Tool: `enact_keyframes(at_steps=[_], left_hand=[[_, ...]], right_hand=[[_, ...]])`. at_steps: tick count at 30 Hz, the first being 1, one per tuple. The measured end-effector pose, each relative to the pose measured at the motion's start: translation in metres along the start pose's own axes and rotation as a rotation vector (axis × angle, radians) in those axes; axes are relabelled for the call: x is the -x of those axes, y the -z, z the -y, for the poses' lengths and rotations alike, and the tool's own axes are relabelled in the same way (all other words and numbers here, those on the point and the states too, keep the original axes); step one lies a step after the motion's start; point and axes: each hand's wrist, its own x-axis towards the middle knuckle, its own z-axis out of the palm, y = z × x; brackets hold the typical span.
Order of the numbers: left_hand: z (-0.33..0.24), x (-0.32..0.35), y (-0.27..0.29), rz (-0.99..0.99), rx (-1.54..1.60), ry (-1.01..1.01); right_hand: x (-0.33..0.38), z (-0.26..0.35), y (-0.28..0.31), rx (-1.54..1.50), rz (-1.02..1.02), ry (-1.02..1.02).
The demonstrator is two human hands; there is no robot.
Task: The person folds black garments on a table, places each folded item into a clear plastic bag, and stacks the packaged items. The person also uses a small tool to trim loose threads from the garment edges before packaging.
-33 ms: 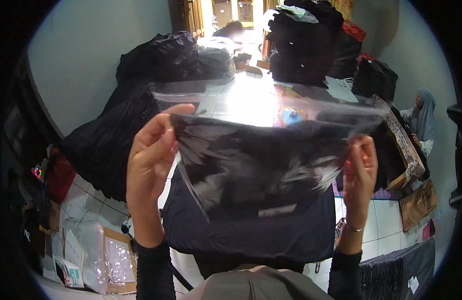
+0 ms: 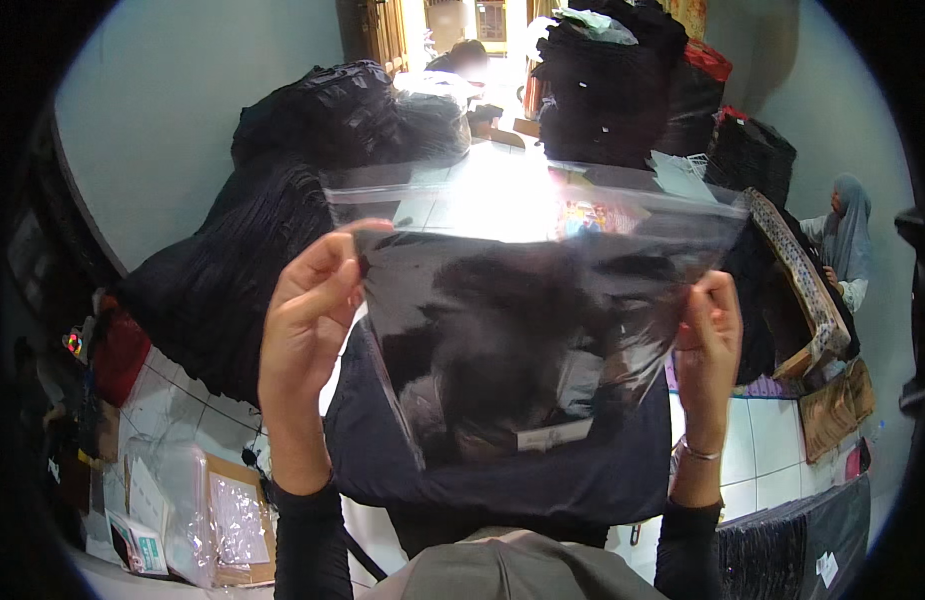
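Clear plastic bag (image 2: pixel 503 340) stretched upright between my hands, in front of and above a dark folded cloth (image 2: pixel 503 490). Left hand (image 2: pixel 313 300): thumb and fingers pinching the bag's left edge, near its upper corner. Right hand (image 2: pixel 715 335): fingers curled, pinching the right edge. Upper strip of the bag see-through; below it, black shows. Whether that is packed inside or lies behind, I cannot tell. Pale rectangle (image 2: pixel 555 434) visible near the bag's bottom edge.

Tiled floor (image 2: pixel 768 435), near left corner: clear plastic wrapping (image 2: pixel 196 490) with white sheets in it; beside it, brown card (image 2: pixel 245 576) carrying a white sheet under shiny film. Right edge: patterned box (image 2: pixel 798 250), its inside too dark to read; nearer, a brown paper bag (image 2: pixel 838 410), contents hidden. Near right corner: stack of black cloth (image 2: pixel 768 550). Far edge: cloudy plastic sack (image 2: pixel 438 125), filling unclear, against a black heap (image 2: pixel 313 115).
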Motion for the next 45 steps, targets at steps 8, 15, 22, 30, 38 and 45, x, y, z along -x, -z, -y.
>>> enact_keyframes(at_steps=[8, 15, 22, 30, 38, 45], left_hand=[[0.045, 0.010, 0.022, -0.146, -0.145, -0.133], [0.094, 0.054, 0.059, 1.118, -0.515, 0.746], [0.298, 0.019, -0.033, -0.125, -1.668, 0.241], [0.320, 0.022, -0.016, -0.103, -1.660, 0.419], [0.256, 0.082, 0.025, -0.427, -1.399, 0.328], [0.212, 0.145, 0.024, -0.241, -1.247, 0.463]], right_hand=[[0.003, -0.049, 0.039, -0.041, 0.040, -0.080], [0.031, -0.075, 0.080, 0.403, 0.687, -0.772], [0.058, -0.244, -0.024, 1.380, 0.462, 0.065], [0.058, -0.261, -0.029, 1.567, 0.494, -0.191], [0.058, -0.220, 0.020, 1.340, 0.071, -0.176], [0.106, -0.174, 0.047, 0.975, 0.054, -0.503]])
